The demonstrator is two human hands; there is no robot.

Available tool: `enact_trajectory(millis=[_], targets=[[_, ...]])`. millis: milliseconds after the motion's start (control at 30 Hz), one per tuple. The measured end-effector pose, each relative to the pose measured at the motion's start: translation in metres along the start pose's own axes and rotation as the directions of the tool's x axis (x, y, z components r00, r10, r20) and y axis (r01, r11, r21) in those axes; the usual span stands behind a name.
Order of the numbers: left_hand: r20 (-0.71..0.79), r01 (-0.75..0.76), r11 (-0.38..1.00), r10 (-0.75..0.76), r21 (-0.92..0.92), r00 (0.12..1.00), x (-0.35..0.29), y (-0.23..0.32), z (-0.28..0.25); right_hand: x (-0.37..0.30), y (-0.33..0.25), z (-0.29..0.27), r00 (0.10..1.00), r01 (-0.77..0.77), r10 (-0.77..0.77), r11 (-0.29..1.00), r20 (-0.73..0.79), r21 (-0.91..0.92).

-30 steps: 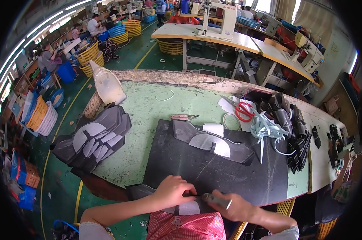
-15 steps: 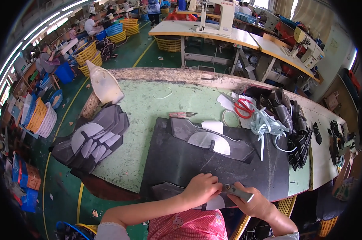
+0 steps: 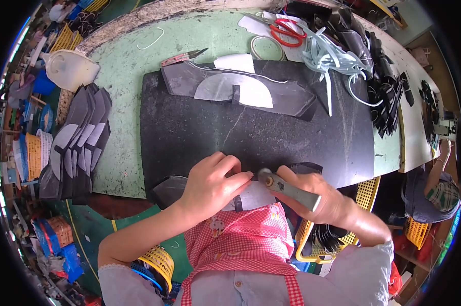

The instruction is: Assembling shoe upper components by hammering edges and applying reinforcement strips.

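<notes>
My right hand [image 3: 314, 191] grips a hammer [image 3: 294, 194], its grey metal head showing above the fingers; its handle is mostly hidden. The head's rounded end is just right of my left fingertips. My left hand [image 3: 212, 183] is closed, thumb and fingertips pinched at the upper edge of a dark grey cut piece [image 3: 169, 191] with a pale patch. That piece lies at the near edge of a black mat [image 3: 189, 132], partly covered by both hands. Farther up the mat lies a similar piece [image 3: 182, 84] with a white half-round patch.
Behind the mat are a red-handled pointed tool [image 3: 177, 59], red-handled scissors [image 3: 286, 38], a tape roll [image 3: 267, 48] and pale blue strips [image 3: 332, 56]. Stacked dark pieces [image 3: 70, 153] and a whitish plastic vessel [image 3: 70, 71] stand left. Yellow baskets [image 3: 365, 196] sit below the table edge.
The view has tilted down, so the table appears nearer. The hammer stays in my right hand, and my left hand still pinches the near piece's edge.
</notes>
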State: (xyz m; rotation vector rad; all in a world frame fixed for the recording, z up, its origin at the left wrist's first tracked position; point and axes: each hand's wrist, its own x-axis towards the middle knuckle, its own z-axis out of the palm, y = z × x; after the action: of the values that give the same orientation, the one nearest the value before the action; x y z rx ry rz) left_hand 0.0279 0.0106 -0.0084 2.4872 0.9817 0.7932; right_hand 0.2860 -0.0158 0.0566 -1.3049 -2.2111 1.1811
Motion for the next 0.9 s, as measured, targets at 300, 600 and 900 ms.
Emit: enact_trajectory(millis=[300,600,900], targets=[[0.174,0.265,0.964,-0.256,-0.030,0.951,-0.010,-0.001,-0.026,0.003,-0.005,0.017,0.981,-0.046,0.080,0.980,0.175,-0.194],[-0.019,0.152,0.988,-0.151,0.030,0.988,-0.025,0.004,-0.017,0.002,0.000,0.015,0.995,-0.067,0.061,0.995,0.082,0.076],[-0.072,0.180,0.984,-0.178,0.014,0.981,-0.034,0.004,-0.012,0.011,-0.019,0.005,0.993,-0.031,0.038,0.998,-0.115,0.054]])
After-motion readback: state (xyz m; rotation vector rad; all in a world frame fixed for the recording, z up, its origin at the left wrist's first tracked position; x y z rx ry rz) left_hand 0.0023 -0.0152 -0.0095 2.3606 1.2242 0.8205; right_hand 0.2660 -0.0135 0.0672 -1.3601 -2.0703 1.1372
